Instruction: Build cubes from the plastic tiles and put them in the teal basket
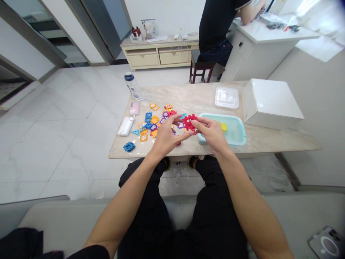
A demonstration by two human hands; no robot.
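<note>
A red interlocking plastic building piece with a lattice face (pixel 189 122) is pinched between the thumb and fingers of my right hand (pixel 212 133), above the table's front part. My left hand (pixel 165 139) is just left of it, thumb and fingers apart in a C shape. Its thumb tip comes close to the piece's lower edge; whether they touch is unclear. Under and left of my hands lie many loose pieces in orange (pixel 143 137), purple (pixel 153 127) and blue (pixel 148 117), some hidden by my left hand. A blue block of joined pieces (pixel 129 146) sits near the front left corner.
A light-blue tray (pixel 239 141) with a yellow piece (pixel 223 127) stands right of my hands. Beyond are a clear plastic lid (pixel 226 98) and a white box (pixel 273 102). A water bottle (pixel 133 87) and a white device (pixel 125 126) are left. Another person (pixel 218 27) sits behind.
</note>
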